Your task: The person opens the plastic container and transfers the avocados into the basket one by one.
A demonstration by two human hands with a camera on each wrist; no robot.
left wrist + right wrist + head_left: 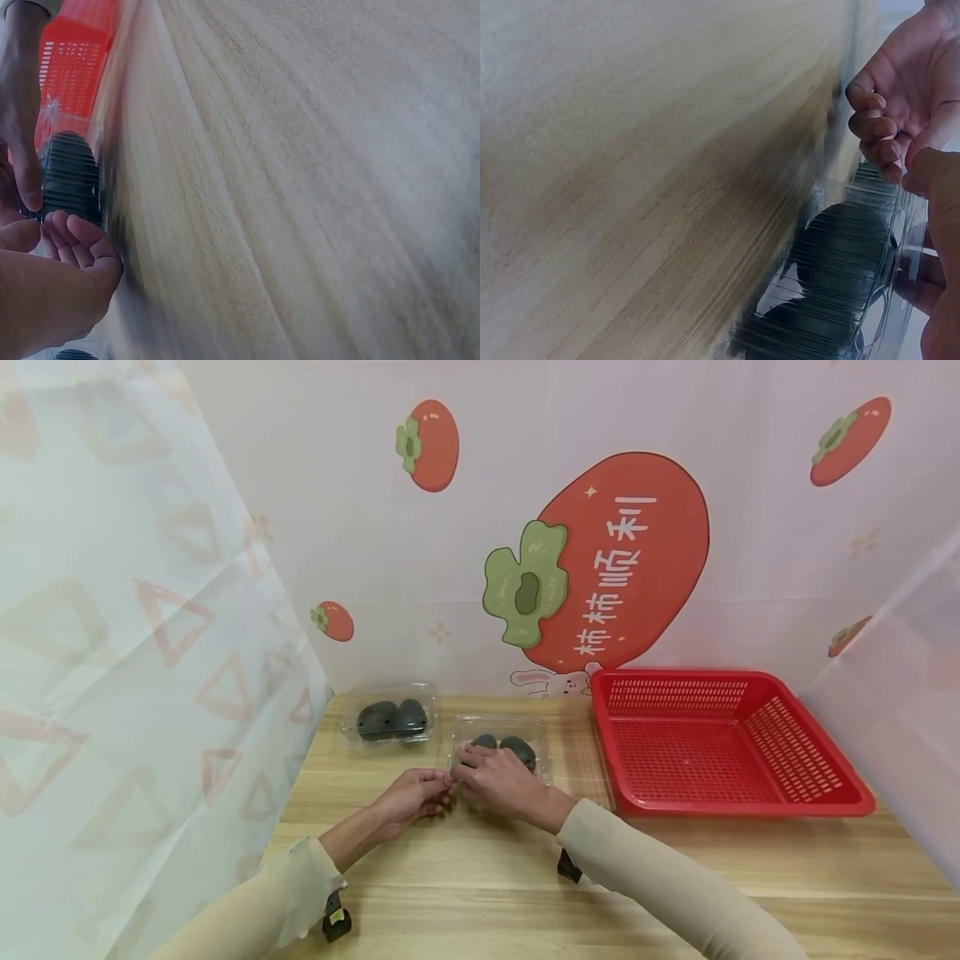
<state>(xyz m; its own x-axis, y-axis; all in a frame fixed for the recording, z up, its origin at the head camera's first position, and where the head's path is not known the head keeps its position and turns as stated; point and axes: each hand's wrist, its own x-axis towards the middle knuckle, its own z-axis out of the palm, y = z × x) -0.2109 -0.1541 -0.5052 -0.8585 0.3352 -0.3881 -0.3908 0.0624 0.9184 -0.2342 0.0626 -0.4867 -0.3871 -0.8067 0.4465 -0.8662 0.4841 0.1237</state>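
Note:
A clear plastic clamshell box (542, 732) with dark oval fruits (517, 750), which look like avocados, stands on the table. At its near left corner my left hand (414, 797) pinches the rim between thumb and fingertips. My right hand (501, 778) reaches over the front of the same box, its thumb and fingers gripping the edge close to the left fingertips. Ribbed side walls of the box (832, 255) show in the right wrist view, with the dark fruits behind them. The right hand hides part of the lid in the head view.
Farther back on the left sits a second clear clamshell box (427, 693) with similar dark fruits (386, 718). A red plastic basket (622, 777) with perforated walls stands on the right of the wooden table (465, 902). Printed cloth (360, 527) hangs behind and at both sides.

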